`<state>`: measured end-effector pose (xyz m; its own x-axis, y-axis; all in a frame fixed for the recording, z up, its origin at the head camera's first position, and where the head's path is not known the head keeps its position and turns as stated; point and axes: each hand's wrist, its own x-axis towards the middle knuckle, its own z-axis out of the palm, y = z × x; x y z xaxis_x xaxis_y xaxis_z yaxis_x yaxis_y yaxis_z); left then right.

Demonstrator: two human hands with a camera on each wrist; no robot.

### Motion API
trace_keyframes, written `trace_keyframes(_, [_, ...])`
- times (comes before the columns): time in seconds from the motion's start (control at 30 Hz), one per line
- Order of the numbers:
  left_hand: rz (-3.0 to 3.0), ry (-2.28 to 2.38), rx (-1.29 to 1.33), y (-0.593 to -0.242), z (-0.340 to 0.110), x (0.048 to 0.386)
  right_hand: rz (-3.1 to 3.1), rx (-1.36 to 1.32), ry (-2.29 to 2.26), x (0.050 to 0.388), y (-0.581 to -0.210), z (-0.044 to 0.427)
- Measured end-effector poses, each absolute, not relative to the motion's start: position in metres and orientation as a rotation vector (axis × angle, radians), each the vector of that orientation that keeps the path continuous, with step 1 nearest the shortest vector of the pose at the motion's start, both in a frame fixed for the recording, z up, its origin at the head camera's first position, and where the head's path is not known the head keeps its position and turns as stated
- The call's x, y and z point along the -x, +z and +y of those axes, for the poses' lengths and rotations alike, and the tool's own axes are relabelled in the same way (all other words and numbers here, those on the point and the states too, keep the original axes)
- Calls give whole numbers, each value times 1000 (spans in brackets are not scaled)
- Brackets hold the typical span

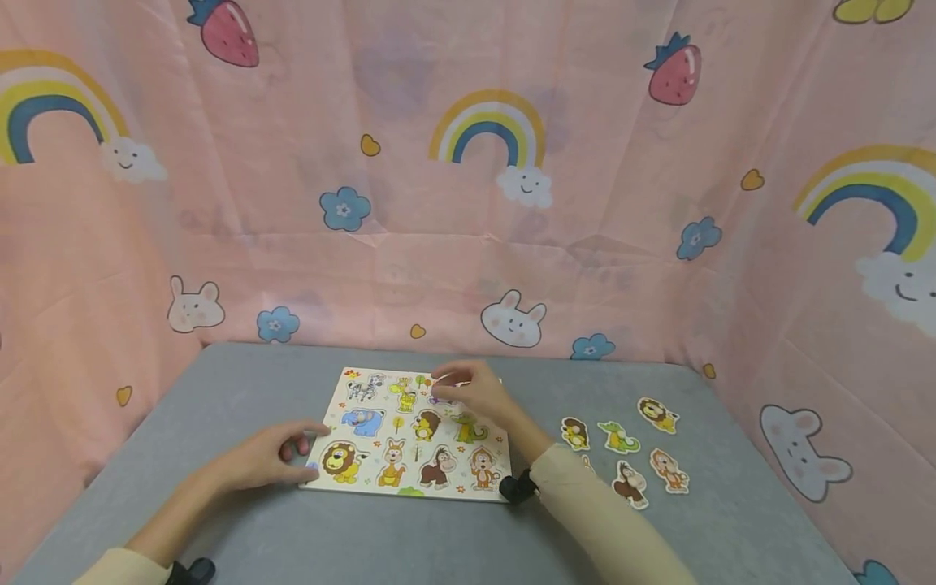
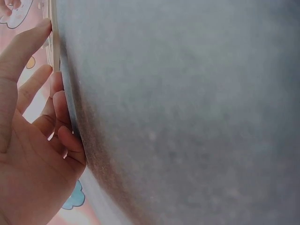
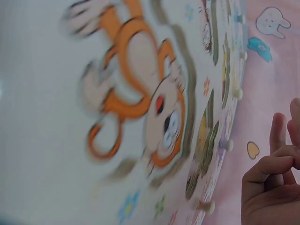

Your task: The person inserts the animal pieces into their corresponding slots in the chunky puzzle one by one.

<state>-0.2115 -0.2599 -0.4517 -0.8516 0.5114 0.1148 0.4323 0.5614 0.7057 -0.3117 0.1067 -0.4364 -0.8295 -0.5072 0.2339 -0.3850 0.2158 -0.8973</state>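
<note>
A flat wooden animal puzzle board point(image 1: 373, 490) lies on the grey table. At its left edge, the thumb and fingertips of my left hand point(image 1: 259, 457) touch the side; the left wrist view shows the left hand point(image 2: 33, 164) beside the board's thin edge. My right hand point(image 1: 478, 394) hovers over the board's upper right, its fingertips above a partly covered purple animal point(image 1: 440, 399). The right wrist view shows the right hand point(image 3: 274, 187) off the board, fingers bent, no piece visible in them. A zebra point(image 1: 361, 392), giraffe point(image 1: 403, 395) and elephant point(image 1: 363, 421) show on the board.
Loose pieces lie right of the board: a hedgehog point(image 1: 575, 434), crocodile point(image 1: 618, 437), lion point(image 1: 658, 415), monkey point(image 1: 669, 471) and gorilla point(image 1: 630, 485). Another is mostly hidden by the right sleeve point(image 1: 585, 504). A pink patterned curtain point(image 1: 409, 276) surrounds the table.
</note>
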Motion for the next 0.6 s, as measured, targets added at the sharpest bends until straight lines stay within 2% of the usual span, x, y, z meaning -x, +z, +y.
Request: trace_keyframes(0.6, [2650, 1195, -787, -452, -261, 212, 2573, 821, -1571, 294, -423, 177])
